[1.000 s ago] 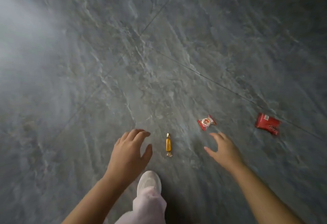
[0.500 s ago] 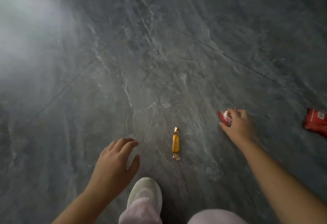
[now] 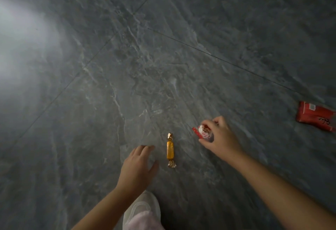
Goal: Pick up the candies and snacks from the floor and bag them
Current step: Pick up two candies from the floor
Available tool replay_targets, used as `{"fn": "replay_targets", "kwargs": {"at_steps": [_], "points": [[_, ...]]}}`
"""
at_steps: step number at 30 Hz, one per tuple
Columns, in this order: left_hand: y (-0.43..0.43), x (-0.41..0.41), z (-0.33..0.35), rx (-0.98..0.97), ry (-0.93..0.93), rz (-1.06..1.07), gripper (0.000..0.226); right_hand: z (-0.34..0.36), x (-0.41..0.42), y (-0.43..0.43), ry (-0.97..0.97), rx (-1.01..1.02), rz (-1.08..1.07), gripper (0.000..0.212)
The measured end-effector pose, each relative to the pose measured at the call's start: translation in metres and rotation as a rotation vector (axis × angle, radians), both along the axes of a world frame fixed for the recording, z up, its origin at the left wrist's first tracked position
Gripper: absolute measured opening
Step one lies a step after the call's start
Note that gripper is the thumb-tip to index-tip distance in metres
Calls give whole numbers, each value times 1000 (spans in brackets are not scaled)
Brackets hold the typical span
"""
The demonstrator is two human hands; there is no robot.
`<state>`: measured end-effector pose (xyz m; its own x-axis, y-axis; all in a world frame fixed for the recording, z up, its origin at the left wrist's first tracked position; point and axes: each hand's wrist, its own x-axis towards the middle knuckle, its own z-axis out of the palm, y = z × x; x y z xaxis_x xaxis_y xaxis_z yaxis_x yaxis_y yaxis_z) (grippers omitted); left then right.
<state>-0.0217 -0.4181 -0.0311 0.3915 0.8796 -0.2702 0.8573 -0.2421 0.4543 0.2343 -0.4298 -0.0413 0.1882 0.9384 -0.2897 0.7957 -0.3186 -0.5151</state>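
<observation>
A small red-and-white candy packet (image 3: 202, 132) is pinched between the fingers of my right hand (image 3: 221, 139), just above the grey stone floor. An orange candy with twisted gold ends (image 3: 170, 149) lies on the floor between my hands. My left hand (image 3: 139, 168) hovers just left of it, fingers spread, holding nothing. A larger red snack packet (image 3: 315, 118) lies on the floor at the far right edge. No bag is in view.
My white shoe (image 3: 143, 209) and a pale trouser leg (image 3: 143, 222) stand at the bottom centre, right behind the orange candy. Dark grey marble-look tiles (image 3: 163, 66) with thin joints fill the view. A bright glare lies at the upper left.
My right hand reached the red-and-white packet and closed its fingers on it. My left hand moved in toward the orange candy. The view shifted left, pushing the red snack packet to the right edge.
</observation>
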Motion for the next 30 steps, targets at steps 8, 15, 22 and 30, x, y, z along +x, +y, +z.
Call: {"fn": "replay_targets", "kwargs": {"at_steps": [8, 15, 22, 30], "points": [[6, 48, -44, -162, 7, 164, 31, 18, -4, -29, 102, 97, -52, 44], [3, 69, -59, -100, 36, 222, 39, 8, 2, -64, 106, 61, -63, 50], [0, 60, -44, -133, -77, 290, 30, 5, 4, -60, 93, 70, -54, 50], [20, 53, 34, -5, -238, 217, 26, 18, -3, -26, 103, 145, -163, 46]]}}
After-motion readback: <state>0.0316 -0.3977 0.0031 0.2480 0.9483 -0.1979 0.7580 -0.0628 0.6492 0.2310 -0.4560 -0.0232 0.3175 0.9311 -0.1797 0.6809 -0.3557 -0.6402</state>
